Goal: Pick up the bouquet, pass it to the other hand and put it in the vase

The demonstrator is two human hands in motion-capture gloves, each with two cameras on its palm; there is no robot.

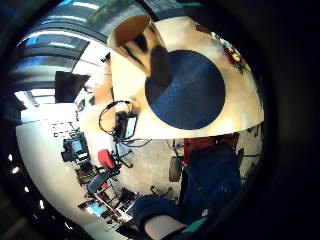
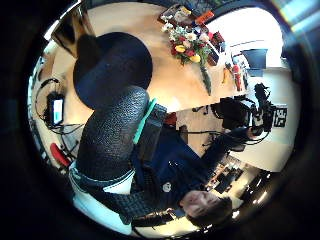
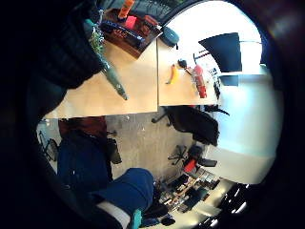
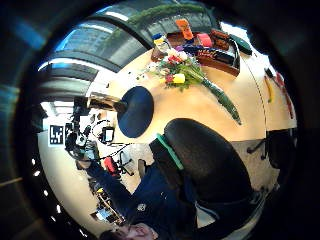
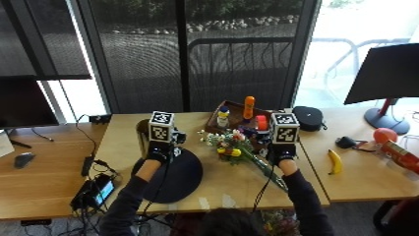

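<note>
Nothing is done yet: the bouquet (image 5: 237, 150) lies on the surface toward its back edge, between the hands, the vase (image 5: 142, 137) empty. Whether left hand (image 5: 159, 150) or right hand (image 5: 282, 152) is open, I cannot tell; neither holds anything.

At frame centre, the bouquet (image 5: 230, 146) mixes white, yellow and red blooms on green stems. The round mat (image 5: 169, 176) at lower left is black, the vase (image 5: 142, 136) brassy gold, the table (image 5: 216, 189) pale wood.
</note>
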